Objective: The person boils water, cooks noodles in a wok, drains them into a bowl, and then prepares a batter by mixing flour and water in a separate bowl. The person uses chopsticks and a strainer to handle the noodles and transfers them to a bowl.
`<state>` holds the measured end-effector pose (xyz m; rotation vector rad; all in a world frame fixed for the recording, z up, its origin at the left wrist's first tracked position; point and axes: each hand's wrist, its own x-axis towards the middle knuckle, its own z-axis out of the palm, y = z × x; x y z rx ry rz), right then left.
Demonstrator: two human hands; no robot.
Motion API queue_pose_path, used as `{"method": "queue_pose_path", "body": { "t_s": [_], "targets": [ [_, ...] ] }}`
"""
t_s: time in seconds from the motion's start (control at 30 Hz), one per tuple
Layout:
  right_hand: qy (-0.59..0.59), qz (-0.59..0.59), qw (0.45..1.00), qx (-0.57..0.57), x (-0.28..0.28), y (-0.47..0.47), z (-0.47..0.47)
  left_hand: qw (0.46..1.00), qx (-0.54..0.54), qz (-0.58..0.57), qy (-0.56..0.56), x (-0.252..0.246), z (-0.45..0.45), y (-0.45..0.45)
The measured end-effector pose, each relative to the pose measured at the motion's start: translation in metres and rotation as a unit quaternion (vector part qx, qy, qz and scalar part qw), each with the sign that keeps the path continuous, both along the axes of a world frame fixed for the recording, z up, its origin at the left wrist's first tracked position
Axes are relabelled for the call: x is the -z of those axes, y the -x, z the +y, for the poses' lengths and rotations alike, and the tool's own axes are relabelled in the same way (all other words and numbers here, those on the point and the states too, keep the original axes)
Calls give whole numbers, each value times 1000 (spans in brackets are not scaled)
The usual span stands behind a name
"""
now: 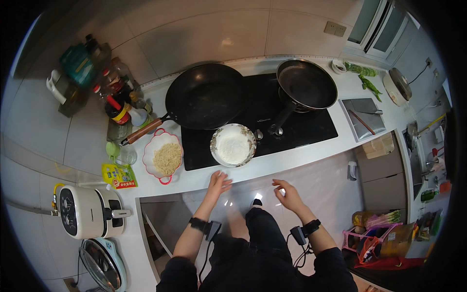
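Observation:
My left hand [219, 183] is empty, its fingers apart, just below the counter-side rim of a bowl of white powder [234, 145]. That bowl stands on the front edge of the black cooktop [306, 130]. My right hand [285, 193] hangs over the floor with fingers bent and nothing seen in them. Left of the bowl is a scalloped dish with a red rim [145, 157], holding a pale, crumbly food [167, 158]. A large wok with a wooden handle [204, 96] rests on the cooktop's left, and a black frying pan [306, 83] on its right.
Sauce bottles [116, 109] and a yellow pouch [119, 176] stand at the left, above a cream air fryer [85, 211]. At the right are green peppers [370, 87] and a grey board [359, 124] with a cleaver and a brown stick. A pink basket [350, 239] is at lower right.

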<state>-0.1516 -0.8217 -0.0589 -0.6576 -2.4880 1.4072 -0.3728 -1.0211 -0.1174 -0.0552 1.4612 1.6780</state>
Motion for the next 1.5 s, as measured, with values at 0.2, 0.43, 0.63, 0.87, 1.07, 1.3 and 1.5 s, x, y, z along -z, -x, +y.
{"method": "queue_pose_path", "body": {
  "t_s": [0.2,0.43,0.63,0.87,1.07,1.3,1.5],
  "targets": [
    [-25,-26,999,1,-15,-25,73,993,-105,-44,-19,-2,71,16],
    [34,-66,995,61,-16,-57,87,973,189,-22,132,-74,22,-12],
    [-22,-33,972,230,-42,-132,100,929,355,-68,77,-98,99,-55],
    [-92,5,916,390,-39,-228,188,875,479,0,64,-89,230,-108],
    [-95,-28,903,419,-23,-307,318,902,429,40,33,-89,384,-179],
    [-277,-29,915,292,-9,-307,498,954,255,160,14,-116,484,-233],
    [-358,-144,909,156,42,-249,612,978,159,136,20,-100,537,-246]
  ]
}}
